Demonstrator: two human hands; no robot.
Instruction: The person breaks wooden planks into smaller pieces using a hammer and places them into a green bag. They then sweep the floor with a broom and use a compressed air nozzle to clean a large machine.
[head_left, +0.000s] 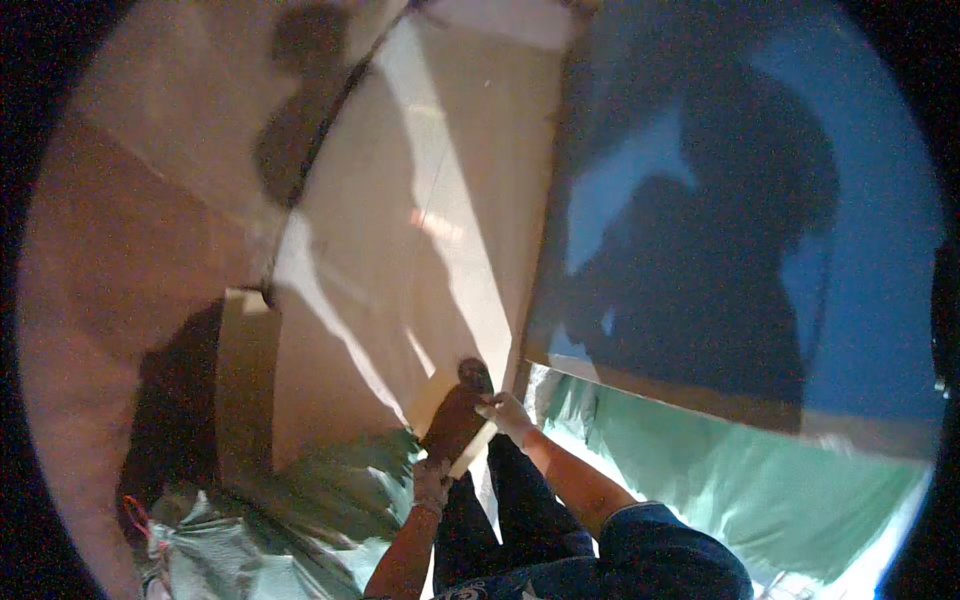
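Between my hands is a flat brown piece (pixel 455 418) with a pale straight edge, tilted in front of my legs; its exact kind is unclear. My left hand (pixel 431 484), apparently in a light glove, grips its lower left end. Higher up on the right, my right hand (pixel 508 416), also pale as if gloved, has its fingers bent at the edge of the same piece. Just beyond it shows a dark rounded thing, perhaps a shoe (pixel 475 375). The fingertips are partly hidden and blurred.
A long light-brown panel (pixel 370 240) stretches ahead, crossed by bright light strips. To the right is a blue panel (pixel 875 310) with a brown lower edge and a person-shaped shadow. Crumpled green sheeting (pixel 700 470) lies below it, and more green sheeting (pixel 330 500) lies at left.
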